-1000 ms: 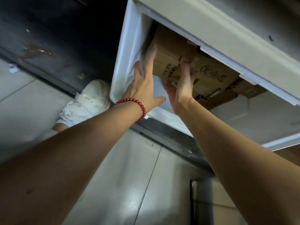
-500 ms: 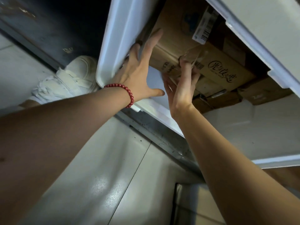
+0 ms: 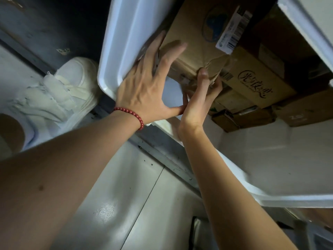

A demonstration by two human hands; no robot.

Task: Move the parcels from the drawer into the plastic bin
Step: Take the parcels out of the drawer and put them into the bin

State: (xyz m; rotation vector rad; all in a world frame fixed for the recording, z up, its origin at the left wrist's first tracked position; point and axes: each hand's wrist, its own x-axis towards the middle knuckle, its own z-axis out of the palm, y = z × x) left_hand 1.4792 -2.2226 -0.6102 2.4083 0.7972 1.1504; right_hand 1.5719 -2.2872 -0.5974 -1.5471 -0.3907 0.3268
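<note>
While the large brown cardboard parcel sits upper centre inside the white drawer, the left hand presses spread fingers against its side and the right hand pinches its near corner. Likely step: lifting it out. Next comes a two-handed raise over the rim.

Single head-worn view, wide-angle, facing forward and steeply down along both forearms. Close in: left hand and right hand sit at frame centre on a parcel in the white drawer. Tiled floor fills the lower frame.
</note>
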